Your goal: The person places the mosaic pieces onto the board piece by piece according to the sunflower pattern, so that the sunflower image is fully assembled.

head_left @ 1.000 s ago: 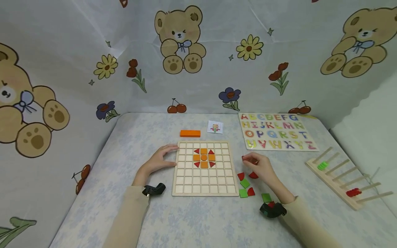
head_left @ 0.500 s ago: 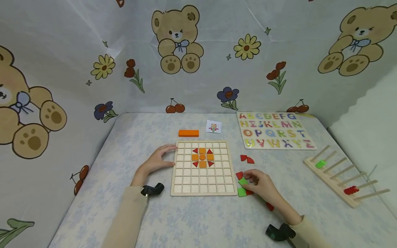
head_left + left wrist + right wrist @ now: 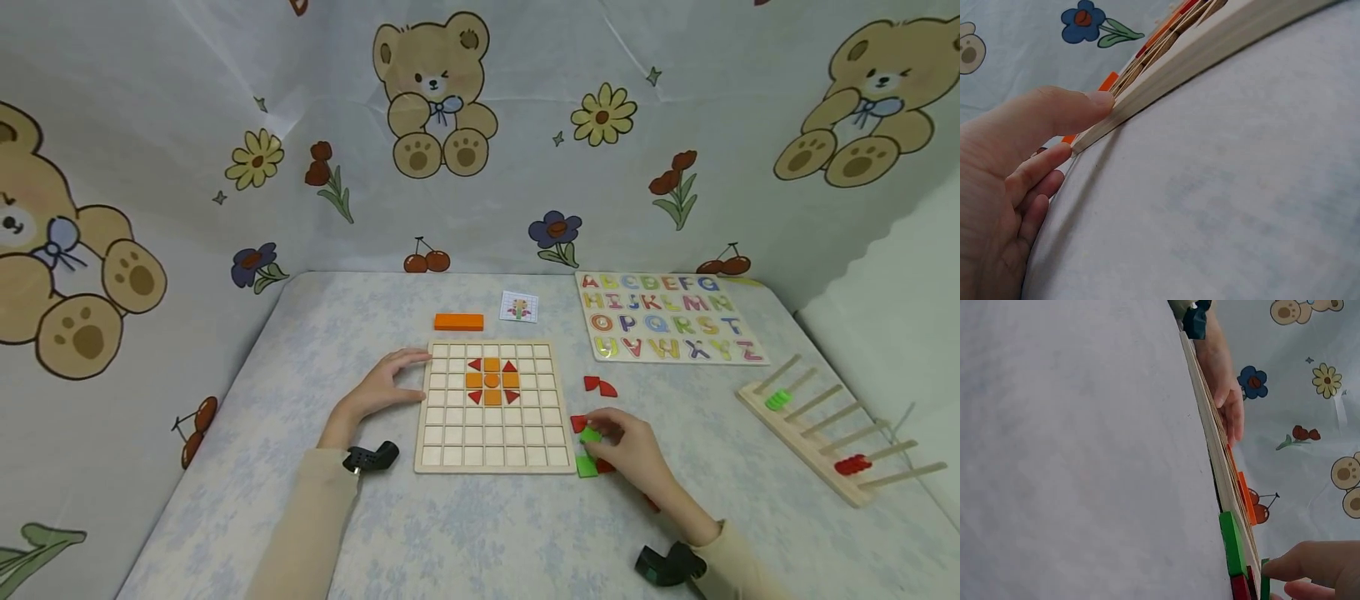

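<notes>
My left hand (image 3: 381, 385) rests against the left edge of the wooden grid board (image 3: 495, 437), its thumb and fingers extended along the rim. The left wrist view shows the thumb touching the board's side. Orange squares, an orange circle (image 3: 491, 381) and red triangles (image 3: 512, 397) form a pattern in the board's upper middle. To the board's right, my right hand (image 3: 628, 446) pinches a green square tile (image 3: 590, 435); in the right wrist view its thumb meets that tile's edge. Another green square (image 3: 587, 467) and red pieces (image 3: 578, 423) lie nearby, partly under the hand.
Two red quarter-circle pieces (image 3: 607, 389) lie beyond the right hand. An orange bar (image 3: 459, 322) and a small pattern card (image 3: 519, 307) sit behind the board. At right are an alphabet board (image 3: 671, 318) and a wooden peg rack (image 3: 806, 446) with green and red beads.
My right hand has left a red piece beside another red quarter-circle and come back toward me to the green tile, which it has shifted slightly. The left hand has stayed put.
</notes>
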Motion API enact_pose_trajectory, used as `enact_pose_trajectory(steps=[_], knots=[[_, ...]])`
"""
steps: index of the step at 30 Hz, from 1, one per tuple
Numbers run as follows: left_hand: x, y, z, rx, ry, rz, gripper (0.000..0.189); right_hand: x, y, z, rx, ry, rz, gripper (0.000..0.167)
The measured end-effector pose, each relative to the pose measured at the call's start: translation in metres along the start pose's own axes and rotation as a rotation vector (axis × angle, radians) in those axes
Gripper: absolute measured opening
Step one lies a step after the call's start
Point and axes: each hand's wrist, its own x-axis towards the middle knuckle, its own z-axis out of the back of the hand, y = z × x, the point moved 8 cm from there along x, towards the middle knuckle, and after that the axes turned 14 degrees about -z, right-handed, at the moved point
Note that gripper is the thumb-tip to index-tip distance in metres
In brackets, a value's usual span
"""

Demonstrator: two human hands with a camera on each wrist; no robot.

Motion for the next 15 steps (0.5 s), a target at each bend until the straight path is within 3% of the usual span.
enact_pose_trajectory(steps=[6, 15], knots=[[-0.001, -0.001, 0.003, -0.002, -0.013, 0.008, 0.067, 0.01, 0.026, -0.011, 0.11, 0.06, 0.049, 0.03], [0.0, 0.002, 0.0, -0.021, -0.007, 0.006, 0.067, 0.026, 0.082, -0.073, 0.121, 0.265, 0.184, 0.027]])
